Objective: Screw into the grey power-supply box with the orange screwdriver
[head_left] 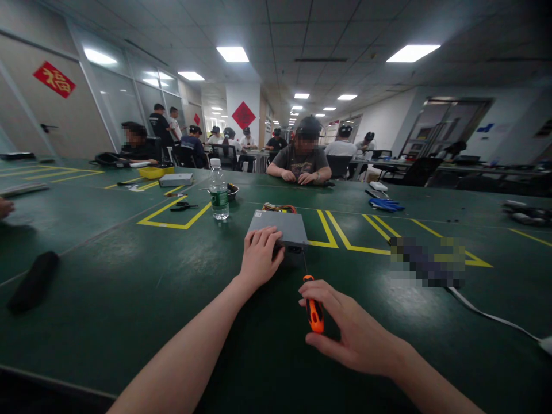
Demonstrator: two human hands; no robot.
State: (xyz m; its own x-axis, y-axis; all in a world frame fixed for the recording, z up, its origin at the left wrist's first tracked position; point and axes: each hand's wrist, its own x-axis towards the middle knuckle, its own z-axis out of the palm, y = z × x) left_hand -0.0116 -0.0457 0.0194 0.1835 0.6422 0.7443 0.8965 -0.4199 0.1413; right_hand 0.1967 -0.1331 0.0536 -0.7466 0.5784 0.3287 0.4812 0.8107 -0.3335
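Observation:
A grey metal computer power supply point(282, 225) lies on the green table, with a socket on its near side and coloured cables point(280, 208) behind it. My left hand point(261, 253) rests over its near left corner, fingers on top and thumb by the front edge. An orange and black screwdriver point(316, 316) points away from me, its shaft reaching the box's near right corner. Around the handle, my right hand point(340, 322) is loosely curled, fingers over it and thumb low beside it. The exact spot under the screwdriver tip is too small to make out.
A water bottle point(219, 192) stands left of the box, before a metal bowl point(233, 191). Blue gloves point(386, 204) lie back right; a pixelated dark object point(426, 261) with a white cable lies right. A black pouch-like item point(33, 282) is left. A person point(302, 155) sits opposite.

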